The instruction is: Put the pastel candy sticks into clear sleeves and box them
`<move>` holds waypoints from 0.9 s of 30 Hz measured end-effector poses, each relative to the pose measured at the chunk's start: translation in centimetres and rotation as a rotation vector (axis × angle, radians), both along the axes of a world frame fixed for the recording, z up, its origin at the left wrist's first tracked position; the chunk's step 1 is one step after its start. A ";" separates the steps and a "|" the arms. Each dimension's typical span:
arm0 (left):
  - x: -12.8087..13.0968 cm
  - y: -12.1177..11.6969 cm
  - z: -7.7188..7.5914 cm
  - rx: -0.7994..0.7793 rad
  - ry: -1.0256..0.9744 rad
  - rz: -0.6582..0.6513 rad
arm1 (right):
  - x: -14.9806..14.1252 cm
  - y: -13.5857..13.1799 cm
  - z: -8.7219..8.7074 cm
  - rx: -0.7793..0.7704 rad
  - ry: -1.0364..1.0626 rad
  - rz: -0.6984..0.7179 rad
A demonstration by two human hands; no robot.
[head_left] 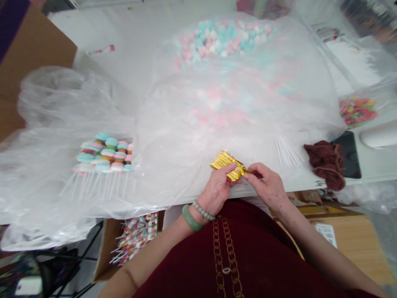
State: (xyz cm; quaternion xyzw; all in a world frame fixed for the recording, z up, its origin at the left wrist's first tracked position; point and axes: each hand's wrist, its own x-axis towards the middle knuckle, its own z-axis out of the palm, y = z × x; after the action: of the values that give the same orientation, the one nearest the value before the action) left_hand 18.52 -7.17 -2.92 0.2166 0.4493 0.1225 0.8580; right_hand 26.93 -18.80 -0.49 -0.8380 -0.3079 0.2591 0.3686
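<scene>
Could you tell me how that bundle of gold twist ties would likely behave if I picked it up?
The gold twist ties look light and floppy, since the thin strips fan out where the left hand pinches them. With no visible band, they would probably slide apart if held loosely.

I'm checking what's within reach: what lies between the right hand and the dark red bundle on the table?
The head view shows white sticks and clear plastic sheeting between the right hand and the dark red bundle.
</scene>
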 end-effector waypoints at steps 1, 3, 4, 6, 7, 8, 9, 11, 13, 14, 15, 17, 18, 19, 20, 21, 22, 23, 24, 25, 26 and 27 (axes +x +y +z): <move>0.0 -0.1 0.0 -0.003 -0.005 0.008 | -0.2 0.3 0.1 -0.058 -0.041 0.038; 0.0 -0.2 0.2 -0.008 -0.007 0.022 | -0.5 0.7 0.3 -0.147 -0.098 0.086; -0.1 -0.3 0.3 -0.007 -0.004 0.022 | -0.6 0.9 0.4 -0.173 -0.105 0.097; -0.1 -0.2 0.5 0.011 0.004 0.011 | -0.5 1.0 0.4 -0.178 -0.060 0.123; -0.2 -0.1 0.6 0.031 0.007 0.006 | -0.3 0.9 0.4 -0.158 -0.015 0.134; -0.2 -0.1 0.7 0.054 0.012 0.003 | -0.2 0.9 0.4 -0.130 0.034 0.139; -0.2 -0.1 0.8 0.079 0.018 0.004 | 0.0 0.8 0.4 -0.104 0.077 0.136; -0.2 0.0 1.1 0.111 0.023 -0.001 | 0.2 0.8 0.4 -0.090 0.114 0.123; -0.2 0.0 1.2 0.106 0.019 -0.021 | 0.3 0.8 0.3 -0.129 0.104 0.126; -0.2 0.0 1.2 0.090 0.015 -0.033 | 0.3 0.8 0.3 -0.149 0.098 0.143; -0.3 0.1 1.1 0.068 0.015 -0.041 | 0.3 0.8 0.3 -0.159 0.093 0.167; -0.4 0.4 0.9 0.020 0.036 -0.033 | 0.4 0.7 0.3 -0.158 0.088 0.218; -0.5 0.6 0.8 0.001 0.051 -0.021 | 0.6 0.6 0.3 -0.160 0.082 0.235; -0.6 0.8 0.6 -0.010 0.063 -0.007 | 0.8 0.5 0.3 -0.170 0.076 0.246; -0.7 1.0 0.6 -0.016 0.073 0.007 | 1.0 0.3 0.3 -0.184 0.078 0.250; -0.7 1.1 0.5 -0.020 0.078 0.017 | 1.2 0.2 0.2 -0.200 0.091 0.247; -0.7 1.2 0.4 -0.026 0.079 0.021 | 1.4 0.1 0.2 -0.215 0.112 0.237; -0.7 1.2 0.4 -0.034 0.075 0.021 | 1.5 0.0 0.1 -0.227 0.136 0.221; -0.7 1.2 0.3 -0.043 0.067 0.018 | 1.5 0.0 0.0 -0.235 0.157 0.205; -0.7 1.1 0.3 -0.050 0.054 0.014 | 1.5 0.0 -0.1 -0.241 0.170 0.191; -0.7 1.0 0.1 -0.055 0.037 0.008 | 1.4 0.0 -0.2 -0.243 0.173 0.180; -0.7 1.0 0.0 -0.057 0.019 0.003 | 1.2 0.1 -0.4 -0.239 0.164 0.175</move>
State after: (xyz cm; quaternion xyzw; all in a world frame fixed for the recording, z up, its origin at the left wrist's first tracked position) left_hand 17.83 -6.19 -2.89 0.1927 0.4610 0.1090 0.8593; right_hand 28.14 -18.74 -0.84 -0.8219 -0.3156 0.3923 0.2664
